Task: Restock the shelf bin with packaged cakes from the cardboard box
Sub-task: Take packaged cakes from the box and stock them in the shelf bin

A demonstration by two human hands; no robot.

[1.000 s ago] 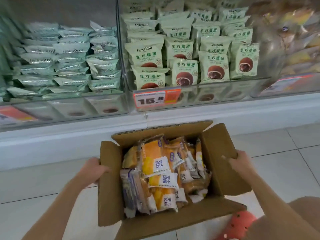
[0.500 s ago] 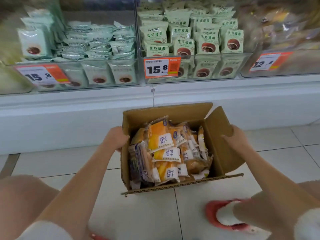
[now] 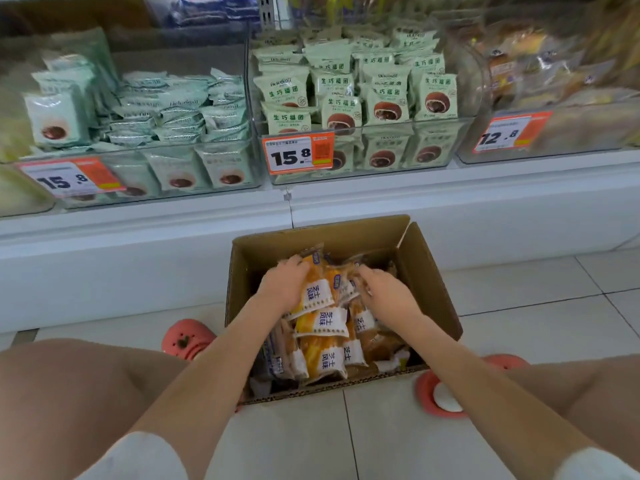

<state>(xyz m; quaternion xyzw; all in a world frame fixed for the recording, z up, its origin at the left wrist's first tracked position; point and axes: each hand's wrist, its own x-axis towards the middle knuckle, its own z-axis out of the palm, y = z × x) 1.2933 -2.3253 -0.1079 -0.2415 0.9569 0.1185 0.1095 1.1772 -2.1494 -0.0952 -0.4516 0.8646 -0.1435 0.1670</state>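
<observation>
crouched at the cardboard box [image 3: 429, 292] on the floor tiles, both my hands in the pile, left hand [image 3: 282, 284] curled round a yellow cheese cake pack [image 3: 317, 289], right hand [image 3: 388, 294] fingers bent over neighbouring packs, can't tell if gripping

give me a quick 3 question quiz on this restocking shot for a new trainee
1. True or false: both hands are inside the cardboard box.
2. Which price is on the tag of the middle shelf bin with green packets? A) 12.8 B) 15.8 C) 18.5
3. Fill in: the packaged cakes in the box have mostly ____ wrappers with white labels.

Key
1. True: the left hand and the right hand both rest on the cakes in the box.
2. B
3. Yellow-orange
</observation>
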